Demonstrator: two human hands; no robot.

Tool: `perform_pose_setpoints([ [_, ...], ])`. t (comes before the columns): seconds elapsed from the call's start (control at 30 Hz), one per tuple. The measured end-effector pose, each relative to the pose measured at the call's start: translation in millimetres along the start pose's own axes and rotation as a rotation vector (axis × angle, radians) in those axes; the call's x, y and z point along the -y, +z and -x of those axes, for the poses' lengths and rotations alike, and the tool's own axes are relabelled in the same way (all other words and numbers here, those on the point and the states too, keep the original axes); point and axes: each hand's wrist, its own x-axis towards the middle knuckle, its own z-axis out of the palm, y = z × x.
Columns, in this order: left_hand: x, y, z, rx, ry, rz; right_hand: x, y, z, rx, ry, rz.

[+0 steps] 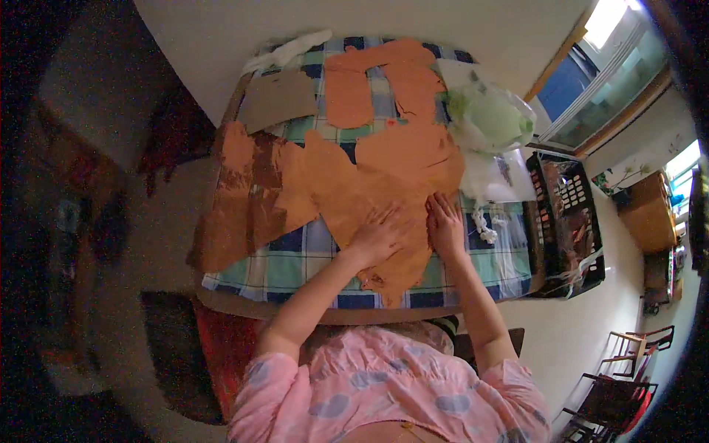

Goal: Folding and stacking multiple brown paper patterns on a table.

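A large tan-orange sheet (399, 177), irregular in outline and leather-like, lies on the checked cloth of the table in front of me. Flat on its lower part rests my left hand (378, 235), fingers spread. Along its right edge, my right hand (446, 227) lies palm down with its fingers stretched forward and nothing visibly gripped. The sheet's near end narrows to a ragged tip close to the table's front edge. Left of it, brownish-orange patchy pieces (244, 207) overlap one another.
Farther back lie an orange arch-shaped piece (348, 88) and a grey-brown sheet (279, 100). A pale green plastic bag (487, 114) sits at the back right, with a white twisted strip (484, 224) nearer me. A black crate (543, 199) stands beside the table's right edge.
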Motion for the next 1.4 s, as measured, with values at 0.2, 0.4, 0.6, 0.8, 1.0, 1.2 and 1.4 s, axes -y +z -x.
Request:
perform_pose_setpoints([
  [0.2,-7.4,-3.2,7.9,0.023,-0.034,-0.066,-6.1,-4.8,-0.3,-0.035,-0.088,0.037],
  [0.4,-23.5,-37.5,1.8,0.052,-0.105,0.072,-1.7,-6.9,-2.1,-0.12,0.105,-0.171],
  [0.6,-7.6,-6.6,3.8,0.064,-0.089,0.019,-17.8,0.1,-8.5,-0.161,0.187,0.118],
  [0.8,-12.8,-21.0,4.5,0.141,-0.104,-0.077,22.7,-24.5,-34.6,0.037,0.575,-0.898],
  [1.0,-12.6,-18.0,9.4,0.183,-0.163,-0.069,-5.9,13.1,-11.3,-0.082,0.242,-0.826],
  [1.2,-12.5,-10.8,12.1,0.098,-0.124,-0.109,-14.6,21.0,12.1,0.357,0.006,0.014],
  [1.4,-16.6,-14.0,8.2,0.064,-0.098,-0.084,-3.8,13.1,10.4,0.069,-0.229,-0.041],
])
